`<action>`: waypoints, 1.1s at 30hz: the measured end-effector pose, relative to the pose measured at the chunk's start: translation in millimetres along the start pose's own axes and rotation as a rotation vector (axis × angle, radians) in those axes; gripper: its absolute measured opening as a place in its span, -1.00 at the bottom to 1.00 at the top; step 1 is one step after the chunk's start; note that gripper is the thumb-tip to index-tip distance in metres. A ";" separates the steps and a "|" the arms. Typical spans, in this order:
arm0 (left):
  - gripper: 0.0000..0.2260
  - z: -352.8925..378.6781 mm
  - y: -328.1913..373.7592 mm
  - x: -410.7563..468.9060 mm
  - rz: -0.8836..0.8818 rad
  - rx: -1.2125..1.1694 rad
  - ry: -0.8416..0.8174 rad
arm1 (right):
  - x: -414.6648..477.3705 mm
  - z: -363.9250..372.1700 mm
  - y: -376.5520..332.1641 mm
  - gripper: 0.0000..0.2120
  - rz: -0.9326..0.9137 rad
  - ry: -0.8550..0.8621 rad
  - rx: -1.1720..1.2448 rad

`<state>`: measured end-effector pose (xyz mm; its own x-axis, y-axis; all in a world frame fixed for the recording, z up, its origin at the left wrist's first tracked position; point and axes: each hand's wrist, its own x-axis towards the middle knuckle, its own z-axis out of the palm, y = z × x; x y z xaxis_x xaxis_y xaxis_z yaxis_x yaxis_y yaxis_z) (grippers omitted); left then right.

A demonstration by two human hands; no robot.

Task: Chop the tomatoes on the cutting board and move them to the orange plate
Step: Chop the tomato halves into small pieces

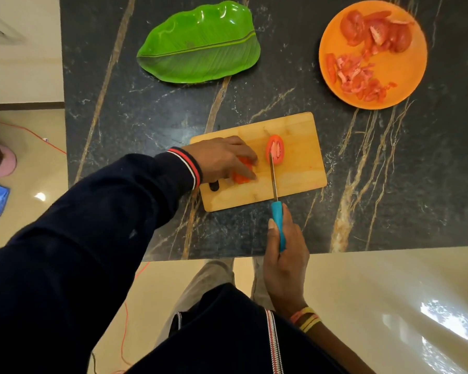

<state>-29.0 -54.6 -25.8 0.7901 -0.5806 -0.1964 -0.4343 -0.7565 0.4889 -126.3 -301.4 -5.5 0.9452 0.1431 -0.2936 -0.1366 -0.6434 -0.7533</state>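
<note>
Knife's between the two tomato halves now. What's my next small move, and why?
Probably shift the knife left onto the tomato half that the left hand pins and slice down: that one is steadied, while the loose half lies unheld on the cutting board.

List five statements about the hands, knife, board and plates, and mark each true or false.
1. The right hand grips the knife by its blue handle. True.
2. The left hand lies flat on the counter. False: it holds a tomato half on the board.
3. The orange plate holds chopped tomato. True.
4. The chopped tomato lies on the green plate. False: it lies on the orange plate; the green plate shows none.
5. A second half lies cut side up on the board. True.
</note>
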 end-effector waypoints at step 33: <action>-0.50 59.4 62.8 -14.2 -0.834 -0.314 0.624 | 15.7 6.9 9.1 -0.58 -0.106 -0.200 0.021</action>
<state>-93.2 -111.7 -42.8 0.9040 0.4023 -0.1447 0.4008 -0.6795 0.6145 -114.7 -299.8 -21.0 0.8772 0.3563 -0.3217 -0.0480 -0.6016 -0.7974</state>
